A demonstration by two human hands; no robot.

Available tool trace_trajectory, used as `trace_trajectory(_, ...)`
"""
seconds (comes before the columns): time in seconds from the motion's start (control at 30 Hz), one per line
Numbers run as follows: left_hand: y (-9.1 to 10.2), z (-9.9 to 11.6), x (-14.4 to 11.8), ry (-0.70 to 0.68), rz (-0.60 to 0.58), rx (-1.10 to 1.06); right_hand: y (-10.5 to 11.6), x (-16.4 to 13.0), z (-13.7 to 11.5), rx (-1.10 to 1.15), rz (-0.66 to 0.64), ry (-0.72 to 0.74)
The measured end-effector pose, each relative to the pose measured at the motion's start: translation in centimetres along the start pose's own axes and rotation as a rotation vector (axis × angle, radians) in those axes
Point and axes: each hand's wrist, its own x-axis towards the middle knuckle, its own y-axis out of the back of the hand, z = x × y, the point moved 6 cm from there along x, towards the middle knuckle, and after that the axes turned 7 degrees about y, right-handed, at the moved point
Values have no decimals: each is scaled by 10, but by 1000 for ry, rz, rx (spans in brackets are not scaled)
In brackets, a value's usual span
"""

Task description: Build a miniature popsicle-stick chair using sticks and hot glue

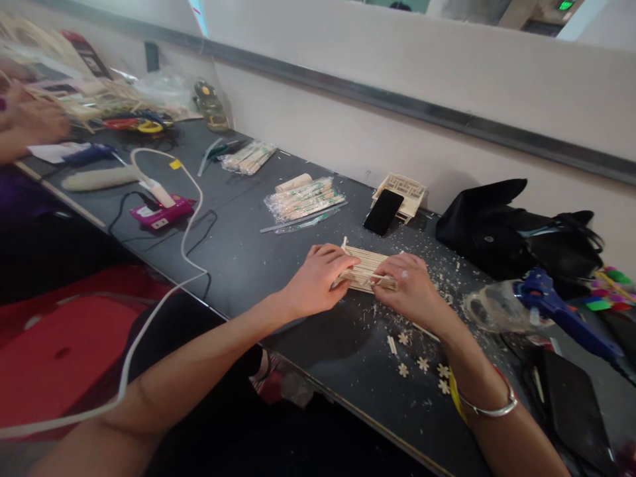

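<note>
A flat panel of thin wooden sticks (366, 264) lies on the dark table (248, 258), with wood shavings all around it. My left hand (318, 278) grips its left edge, fingers curled over the sticks. My right hand (408, 285) presses on its right end, fingertips pinched on the sticks. A silver bangle and a yellow band circle my right wrist. Small wooden flower shapes (422, 364) lie near my right forearm.
A blue glue gun (556, 305) and a tape roll (489, 306) lie to the right, with a black bag (517, 232) behind. A phone (383, 212) leans on a wooden lattice model (405, 189). Stick packets (303, 199) and a pink device (161, 213) with cables lie left. Another person's hands (30, 119) work at far left.
</note>
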Motion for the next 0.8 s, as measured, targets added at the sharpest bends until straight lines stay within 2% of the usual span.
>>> trace_trajectory(0.53, 0, 2, -1, -43, 40, 35, -1, 0, 0, -2, 7, 6)
trace_trajectory(0.8, -2, 0, -1, -28, 20, 33, -1, 0, 0, -7, 8, 3)
